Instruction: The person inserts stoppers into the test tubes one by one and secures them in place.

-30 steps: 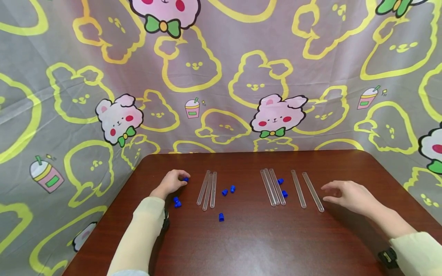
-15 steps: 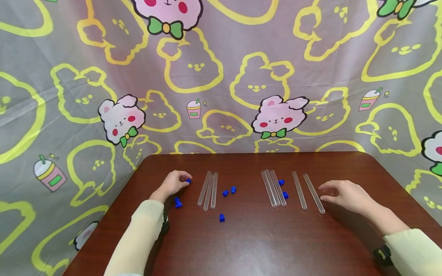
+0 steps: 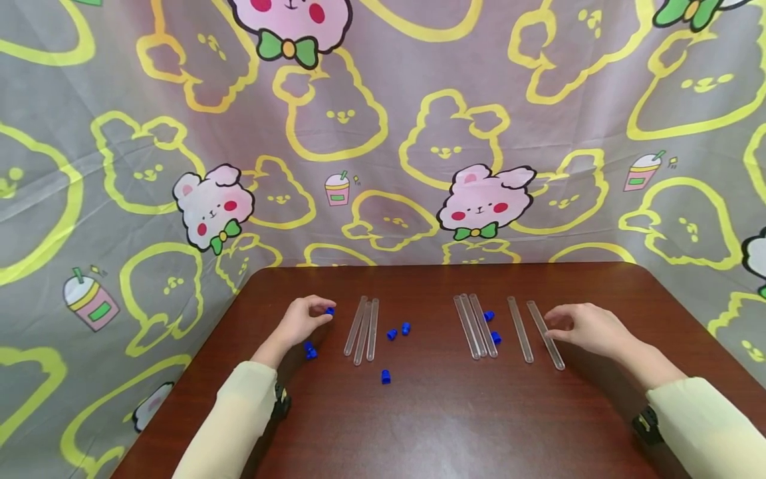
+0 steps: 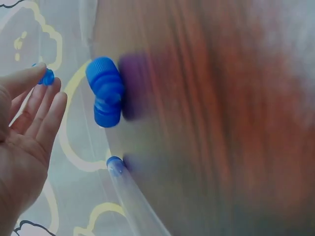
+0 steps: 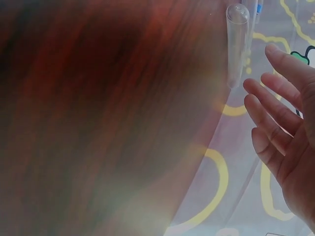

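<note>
At the left of the table, my left hand (image 3: 302,320) pinches a small blue cap (image 4: 47,77) between thumb and fingertips. Two more blue caps (image 4: 105,92) lie together just in front of that wrist. My right hand (image 3: 589,327) hovers at the rightmost clear test tube (image 3: 546,336), its thumb and fingertips overlapping the tube in the head view. In the right wrist view its fingers (image 5: 268,110) are spread and relaxed, holding nothing, beside the tube's rounded end (image 5: 238,17). One more single tube (image 3: 520,330) lies left of it.
Three tubes (image 3: 361,331) lie left of centre, three more (image 3: 475,326) right of centre. Two blue caps (image 3: 496,338) touch the right group's edge. Loose caps (image 3: 405,328) lie mid-table, one (image 3: 385,377) nearer the front. A patterned cloth (image 3: 383,133) hangs behind the table.
My right hand has moved left, from beside the rightmost tube to over it. The left hand, with the cap, has shifted slightly right. Tubes and loose caps lie as before.
</note>
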`<move>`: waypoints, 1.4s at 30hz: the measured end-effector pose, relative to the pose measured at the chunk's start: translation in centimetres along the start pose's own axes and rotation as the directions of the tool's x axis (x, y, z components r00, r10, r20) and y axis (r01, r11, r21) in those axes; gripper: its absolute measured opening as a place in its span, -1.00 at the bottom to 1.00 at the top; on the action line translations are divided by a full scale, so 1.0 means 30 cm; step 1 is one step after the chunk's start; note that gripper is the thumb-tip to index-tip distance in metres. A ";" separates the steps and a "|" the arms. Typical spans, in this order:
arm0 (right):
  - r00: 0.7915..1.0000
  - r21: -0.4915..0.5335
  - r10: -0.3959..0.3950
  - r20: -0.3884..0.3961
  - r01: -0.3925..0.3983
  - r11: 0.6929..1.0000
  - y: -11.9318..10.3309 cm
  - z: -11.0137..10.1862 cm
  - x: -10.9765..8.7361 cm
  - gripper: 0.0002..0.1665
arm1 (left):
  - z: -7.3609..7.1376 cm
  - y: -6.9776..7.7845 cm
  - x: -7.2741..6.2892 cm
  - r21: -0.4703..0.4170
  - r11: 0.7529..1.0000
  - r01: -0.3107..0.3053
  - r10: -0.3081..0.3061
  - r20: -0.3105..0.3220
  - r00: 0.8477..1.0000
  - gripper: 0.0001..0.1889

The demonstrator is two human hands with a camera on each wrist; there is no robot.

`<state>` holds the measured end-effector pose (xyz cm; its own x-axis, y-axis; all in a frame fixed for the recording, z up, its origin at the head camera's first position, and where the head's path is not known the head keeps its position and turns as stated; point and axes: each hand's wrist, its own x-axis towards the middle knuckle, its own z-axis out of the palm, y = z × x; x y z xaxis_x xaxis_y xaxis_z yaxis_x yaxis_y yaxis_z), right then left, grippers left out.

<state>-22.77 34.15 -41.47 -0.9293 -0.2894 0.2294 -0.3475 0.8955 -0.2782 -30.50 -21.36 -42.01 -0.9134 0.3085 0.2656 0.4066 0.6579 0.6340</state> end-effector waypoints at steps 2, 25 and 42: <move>1.000 -0.006 0.008 0.008 -0.008 1.000 0.000 0.004 0.008 -0.61 | 0.001 0.010 -0.007 -0.033 0.999 0.003 -0.003 -0.009 1.000 -0.72; 0.992 0.017 0.079 0.100 -0.081 0.997 0.008 0.041 0.023 -0.54 | 0.046 0.153 -0.055 -0.436 0.899 0.036 -0.028 0.025 0.999 -0.72; 0.981 0.145 0.126 0.149 -0.148 0.978 0.011 0.044 0.011 -0.66 | 0.099 0.346 -0.077 -0.518 0.855 -0.020 0.107 0.140 0.984 -0.75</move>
<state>-23.37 33.89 -42.73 -0.9739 -0.2214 0.0507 -0.2207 0.8697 -0.4415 -24.11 -13.22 -38.20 -0.8526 0.4703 0.2279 0.3548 0.2008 0.9131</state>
